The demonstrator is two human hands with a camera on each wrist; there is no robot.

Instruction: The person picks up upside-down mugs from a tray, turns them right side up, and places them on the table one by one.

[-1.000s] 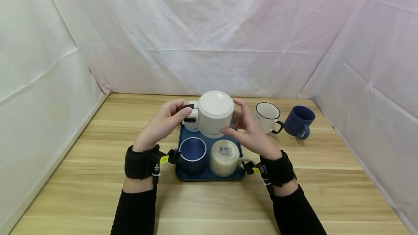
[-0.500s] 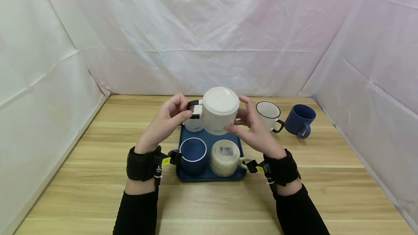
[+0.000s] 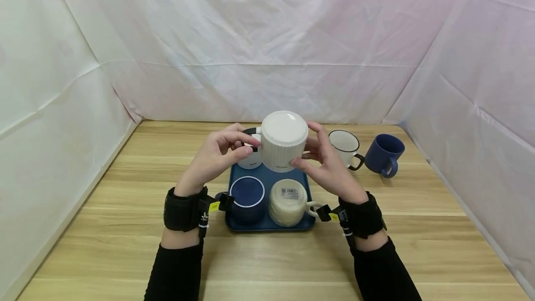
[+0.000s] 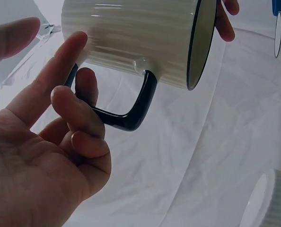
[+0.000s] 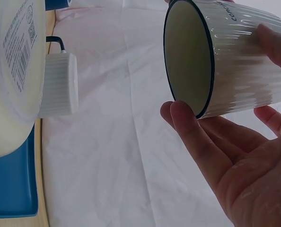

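- I held the ribbed white mug (image 3: pixel 284 142) upside down above the far end of the blue tray (image 3: pixel 267 225).
- My left hand (image 3: pixel 215 157) pinched its dark handle (image 4: pixel 126 116); my right hand (image 3: pixel 328 166) cupped its side.
- Judging by the light grip, it could slip onto the mugs below.

Black sleeves (image 3: pixel 175 268), black wrist straps (image 3: pixel 180 209) with small yellow tags (image 3: pixel 214 206).
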